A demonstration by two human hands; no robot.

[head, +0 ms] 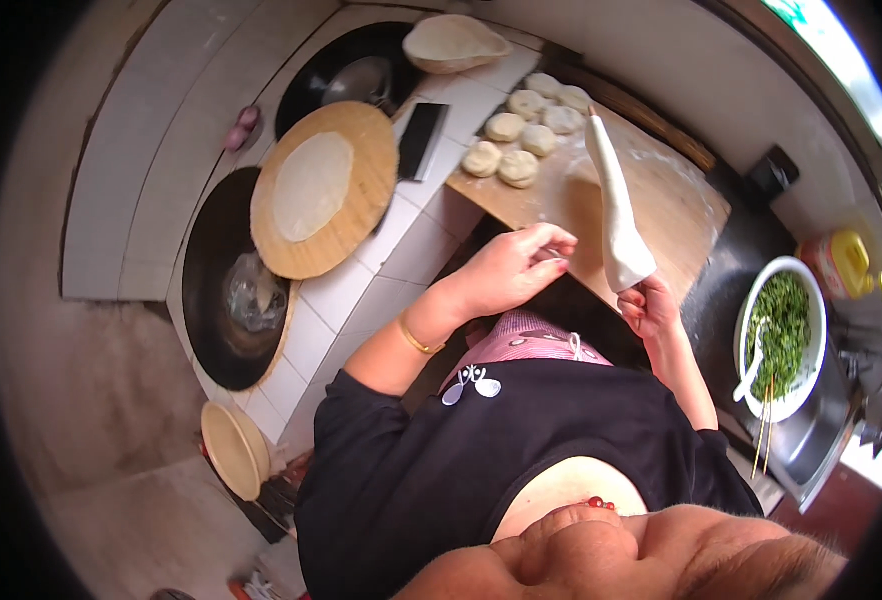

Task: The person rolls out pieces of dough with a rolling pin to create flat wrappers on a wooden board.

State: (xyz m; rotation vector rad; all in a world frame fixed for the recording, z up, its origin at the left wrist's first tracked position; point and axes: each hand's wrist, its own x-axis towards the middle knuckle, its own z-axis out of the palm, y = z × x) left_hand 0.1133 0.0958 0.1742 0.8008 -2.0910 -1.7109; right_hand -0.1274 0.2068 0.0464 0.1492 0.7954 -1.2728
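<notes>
My right hand (647,304) grips the lower end of a rolling pin (592,111), its bare tip showing at the top. A thin white dough sheet (617,206) hangs wrapped around the pin, above the near part of a floured wooden board (658,180). My left hand (523,262) hovers near the board's front edge, apart from the dough, fingers loosely curled with nothing in them. Several dough rounds (538,140) sit at the board's far left. Over on the left, a flat dough round (313,187) lies on a round wooden lid (373,180).
The lid spans between two woks; the nearer wok (208,300) holds a clear plastic bag (253,296). A dark rectangular object (422,139) lies on the tiled counter (366,292). At right stand a bowl (742,330) of chopped greens (790,311), a yellow jug (842,262) and a sink (808,457).
</notes>
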